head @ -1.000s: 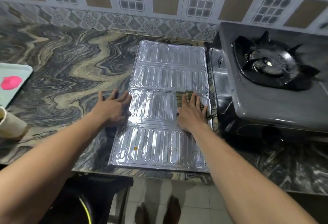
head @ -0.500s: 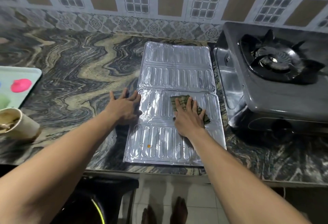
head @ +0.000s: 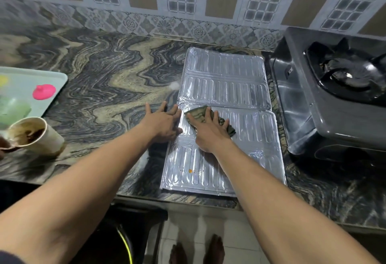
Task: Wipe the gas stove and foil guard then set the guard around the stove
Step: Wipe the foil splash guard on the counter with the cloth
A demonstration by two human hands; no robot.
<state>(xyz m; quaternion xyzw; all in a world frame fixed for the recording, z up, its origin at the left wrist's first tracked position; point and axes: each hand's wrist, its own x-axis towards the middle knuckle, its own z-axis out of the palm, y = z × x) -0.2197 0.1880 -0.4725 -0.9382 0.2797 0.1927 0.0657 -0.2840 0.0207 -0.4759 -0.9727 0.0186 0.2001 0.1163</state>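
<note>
My left hand [head: 165,124] lies spread flat, pinning the left edge of the guard [head: 225,88] mid-surface [head: 104,88]; my right hand [head: 208,136] presses the cloth [head: 199,113] with straight fingers. I'd wipe lightly along the ribs so the foil doesn't crease; the stove [head: 334,117] sits at the right edge

I see the foil guard [head: 225,88] flat on the counter [head: 104,71], the gas stove [head: 302,107] just right of it, a cloth [head: 196,115] on the guard, and a tray [head: 61,79] and cup [head: 49,138] well left.
</note>
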